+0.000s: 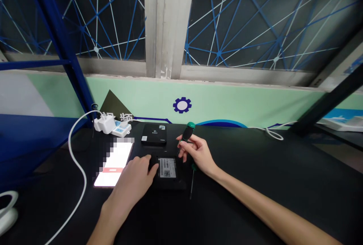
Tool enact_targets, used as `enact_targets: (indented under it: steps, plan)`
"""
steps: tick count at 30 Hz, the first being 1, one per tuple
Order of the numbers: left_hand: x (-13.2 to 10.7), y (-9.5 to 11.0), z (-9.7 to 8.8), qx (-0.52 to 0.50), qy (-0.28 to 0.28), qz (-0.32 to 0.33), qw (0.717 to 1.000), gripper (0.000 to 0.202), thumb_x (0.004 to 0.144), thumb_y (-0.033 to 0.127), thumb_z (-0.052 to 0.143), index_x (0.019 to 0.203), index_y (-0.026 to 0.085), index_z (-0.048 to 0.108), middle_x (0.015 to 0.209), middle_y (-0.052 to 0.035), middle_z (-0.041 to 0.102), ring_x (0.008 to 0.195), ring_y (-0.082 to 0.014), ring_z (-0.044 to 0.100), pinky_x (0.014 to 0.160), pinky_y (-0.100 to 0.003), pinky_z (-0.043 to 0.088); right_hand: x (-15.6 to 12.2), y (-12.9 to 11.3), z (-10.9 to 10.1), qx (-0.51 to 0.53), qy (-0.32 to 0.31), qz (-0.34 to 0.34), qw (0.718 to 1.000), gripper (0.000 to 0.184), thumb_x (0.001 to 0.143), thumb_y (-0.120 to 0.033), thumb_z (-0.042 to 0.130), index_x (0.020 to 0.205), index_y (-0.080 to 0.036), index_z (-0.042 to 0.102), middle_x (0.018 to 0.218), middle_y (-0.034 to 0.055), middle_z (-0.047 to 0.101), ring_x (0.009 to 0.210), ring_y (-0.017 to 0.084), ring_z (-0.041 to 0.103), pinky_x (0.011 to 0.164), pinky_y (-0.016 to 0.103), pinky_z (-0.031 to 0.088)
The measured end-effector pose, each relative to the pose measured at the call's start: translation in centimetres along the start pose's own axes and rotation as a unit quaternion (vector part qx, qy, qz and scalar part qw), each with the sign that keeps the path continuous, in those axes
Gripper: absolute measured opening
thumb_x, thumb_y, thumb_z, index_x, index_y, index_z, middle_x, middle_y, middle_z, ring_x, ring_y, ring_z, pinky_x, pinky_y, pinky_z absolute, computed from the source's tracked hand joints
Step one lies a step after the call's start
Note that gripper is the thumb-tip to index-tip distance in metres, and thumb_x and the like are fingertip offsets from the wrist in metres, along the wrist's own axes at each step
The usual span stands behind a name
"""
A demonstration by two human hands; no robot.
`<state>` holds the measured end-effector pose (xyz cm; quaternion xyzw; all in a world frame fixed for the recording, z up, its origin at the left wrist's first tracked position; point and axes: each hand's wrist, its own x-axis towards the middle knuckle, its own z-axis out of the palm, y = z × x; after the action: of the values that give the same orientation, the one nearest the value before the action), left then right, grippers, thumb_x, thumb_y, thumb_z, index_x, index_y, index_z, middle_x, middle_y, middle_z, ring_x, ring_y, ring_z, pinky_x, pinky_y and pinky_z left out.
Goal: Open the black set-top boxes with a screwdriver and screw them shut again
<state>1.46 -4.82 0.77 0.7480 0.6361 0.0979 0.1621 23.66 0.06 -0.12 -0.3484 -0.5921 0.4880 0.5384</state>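
A flat black electronic box (171,184) lies on the dark table with a white printed label (168,168) facing up. My left hand (138,173) rests at its left side, thumb and index finger spread apart and touching the edge. In my right hand (196,149) is a screwdriver (187,133) with a black and green handle, held upright over the box's far right corner. Its tip is too dark to make out. Beside the box on the right, a second screwdriver (192,184) lies with its shaft toward me, its green handle partly under my right hand.
Behind the box sits another black box (154,134). A lit phone (115,162) lies to the left, near a white power strip (121,128) with a plugged-in charger (106,124). A white cable (82,165) curves down the left side. Another cable (273,134) lies back right.
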Motion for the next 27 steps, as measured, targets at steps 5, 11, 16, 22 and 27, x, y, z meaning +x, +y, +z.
enact_targets:
  steps: [5, 11, 16, 22, 27]
  plan:
    - [0.1, -0.2, 0.3, 0.024, 0.001, 0.006, 1.0, 0.054, 0.098, 0.042, 0.038, 0.138, 0.009, 0.055, 0.106, -0.0165, 0.073, 0.102, -0.0328, 0.066, 0.08, -0.04, 0.049, -0.2, 0.0, 0.5, 0.015, -0.004, 0.006, 1.0, 0.034, 0.076, -0.043, 0.08, 0.094, -0.016, 0.068, 0.069, 0.0004, 0.067, 0.054, 0.014, 0.067, 0.047, 0.024, 0.056]
    - [0.0, -0.2, 0.2, 0.026, -0.009, 0.008, 1.0, 0.056, 0.099, 0.043, 0.034, 0.139, 0.01, 0.054, 0.103, -0.0163, 0.073, 0.101, -0.0334, 0.066, 0.079, -0.041, 0.049, -0.2, 0.2, 0.5, -0.001, 0.014, 0.031, 0.999, 0.039, 0.06, -0.039, 0.092, 0.07, -0.018, 0.061, 0.059, 0.0005, 0.068, 0.053, 0.016, 0.067, 0.054, 0.028, 0.059]
    - [0.2, -0.6, 0.3, 0.02, -0.019, 0.002, 1.0, 0.058, 0.098, 0.045, 0.035, 0.142, 0.011, 0.052, 0.103, -0.015, 0.074, 0.103, -0.0326, 0.065, 0.08, -0.039, 0.048, -0.2, 0.5, 0.2, -0.032, 0.023, 0.02, 0.999, 0.039, 0.062, -0.046, 0.089, 0.062, -0.017, 0.062, 0.06, 0.0039, 0.07, 0.052, 0.016, 0.066, 0.05, 0.027, 0.056]
    - [0.1, -0.5, 0.3, 0.02, -0.017, 0.001, 1.0, 0.06, 0.099, 0.046, 0.034, 0.144, 0.01, 0.049, 0.099, -0.0147, 0.074, 0.107, -0.033, 0.064, 0.081, -0.039, 0.048, -0.5, 1.3, 0.0, -0.114, 0.034, -0.021, 0.993, 0.035, 0.074, -0.047, 0.081, 0.064, -0.016, 0.067, 0.054, 0.0002, 0.063, 0.044, 0.011, 0.053, 0.043, 0.022, 0.042]
    - [0.0, -0.3, 0.3, 0.019, -0.014, 0.002, 1.0, 0.059, 0.099, 0.045, 0.034, 0.144, 0.01, 0.049, 0.104, -0.0152, 0.073, 0.106, -0.033, 0.064, 0.082, -0.04, 0.048, -0.7, 1.4, -0.1, -0.145, 0.01, -0.054, 0.988, 0.031, 0.084, -0.046, 0.071, 0.076, -0.016, 0.075, 0.067, 0.0048, 0.07, 0.053, 0.013, 0.057, 0.049, 0.024, 0.044]
